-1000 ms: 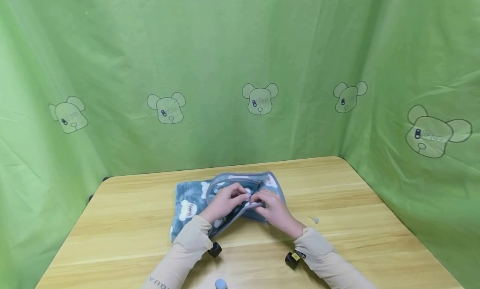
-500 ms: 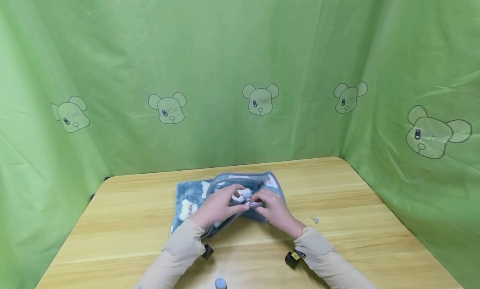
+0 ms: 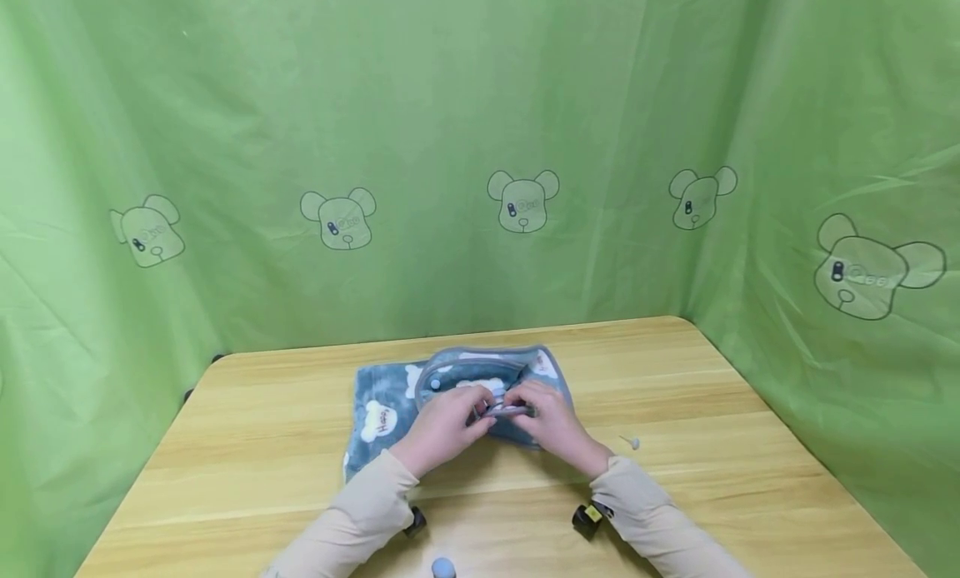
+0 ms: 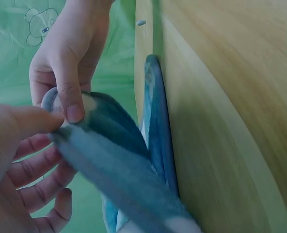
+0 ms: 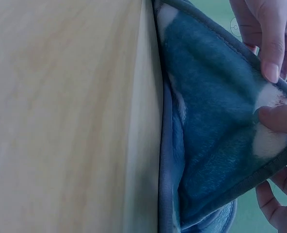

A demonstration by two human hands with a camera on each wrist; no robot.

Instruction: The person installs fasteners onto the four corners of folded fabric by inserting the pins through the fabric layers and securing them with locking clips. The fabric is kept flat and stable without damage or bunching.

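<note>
A blue fleece cloth (image 3: 378,391) with white bear-shaped patches and a grey bound edge lies bunched on the table. My left hand (image 3: 442,428) pinches its raised edge between thumb and index finger, the other fingers loosely curled below, as the left wrist view shows. Close beside it, my right hand (image 3: 551,420) grips the corner of the same edge, its thumb (image 5: 279,119) pressing on a white patch. A small pale-blue round head (image 3: 435,384) shows on the cloth left of the hands. Another pale-blue bit (image 3: 498,391) sits by the fingertips, partly hidden.
A small pin with a pale round head (image 3: 634,443) lies on the wooden table (image 3: 712,495) right of the cloth. A blue-topped object (image 3: 443,568) stands at the near edge of view. Green curtains (image 3: 450,103) with bear outlines enclose the table.
My left hand has drawn back slightly toward me from inside the fold and now pinches the cloth's near edge. My right hand has kept its hold in place.
</note>
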